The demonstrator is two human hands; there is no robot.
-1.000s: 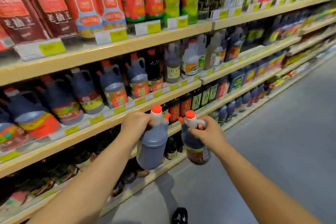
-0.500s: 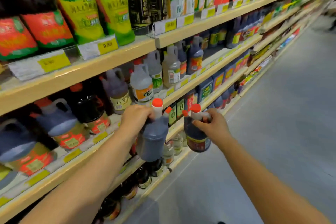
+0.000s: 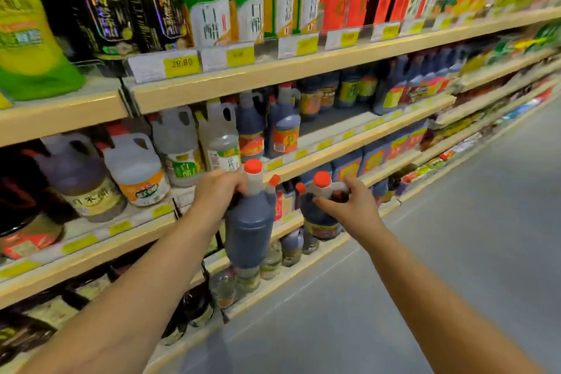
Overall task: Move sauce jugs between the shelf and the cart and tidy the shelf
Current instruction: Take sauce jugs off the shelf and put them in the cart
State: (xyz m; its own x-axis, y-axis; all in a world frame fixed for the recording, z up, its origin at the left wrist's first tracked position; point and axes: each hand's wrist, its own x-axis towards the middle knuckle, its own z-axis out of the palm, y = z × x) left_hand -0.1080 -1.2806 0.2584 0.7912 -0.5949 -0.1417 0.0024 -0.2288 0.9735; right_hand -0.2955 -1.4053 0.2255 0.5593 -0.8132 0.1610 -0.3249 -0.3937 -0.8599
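**A:** Where are your jugs?

**B:** Your left hand [image 3: 218, 191] is clamped on the handle of the left jug [image 3: 250, 228], and your right hand [image 3: 352, 206] on the handle of the right jug [image 3: 321, 218]. Both hang in the air just in front of the shelf [image 3: 349, 143].

**A:** How will they handle?

**B:** They're full of dark sauce, so probably heavy and apt to swing. The plastic looks stiff and smooth, likely slippery. Hold each by the handle near the neck, and support the base when you set it down.
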